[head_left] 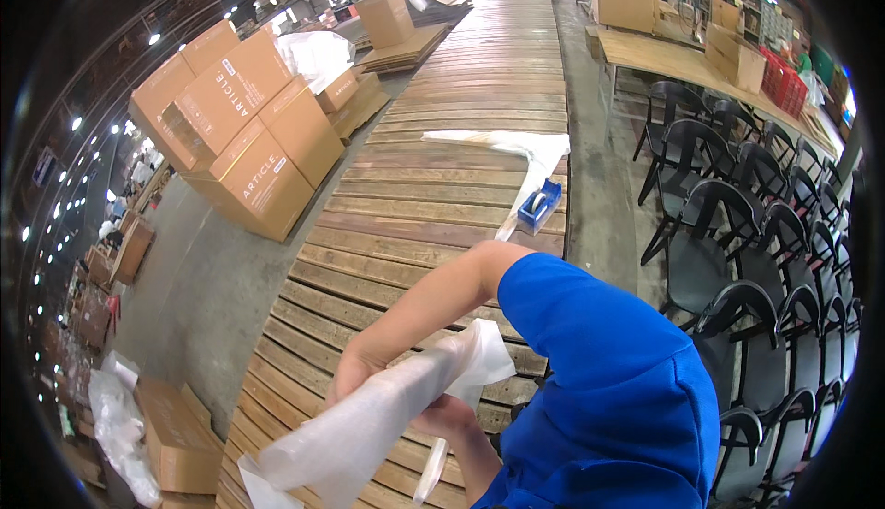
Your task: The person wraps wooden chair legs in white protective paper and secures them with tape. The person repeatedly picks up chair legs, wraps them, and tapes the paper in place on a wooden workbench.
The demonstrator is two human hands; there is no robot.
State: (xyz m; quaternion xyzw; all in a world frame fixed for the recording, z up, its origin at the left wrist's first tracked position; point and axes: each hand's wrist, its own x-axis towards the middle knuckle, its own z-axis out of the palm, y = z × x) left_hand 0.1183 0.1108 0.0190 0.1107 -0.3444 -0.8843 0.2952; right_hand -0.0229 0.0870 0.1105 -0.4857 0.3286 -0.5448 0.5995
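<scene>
A long bundle in white foam wrap lies slantwise between my hands, over the slatted wooden bench. My left hand is closed on the wrap from its near side. On the far side, my right hand grips the wrap, its fingers mostly hidden behind the sheet. Below my left hand a slim white end pokes out. Further up the bench lies an angled, white-wrapped piece. A blue tape dispenser stands against its lower leg.
The slatted wooden bench runs far ahead. Stacked brown cartons stand on the floor to the left, with another carton and clear plastic nearer. Rows of black chairs and a wooden table are on the right.
</scene>
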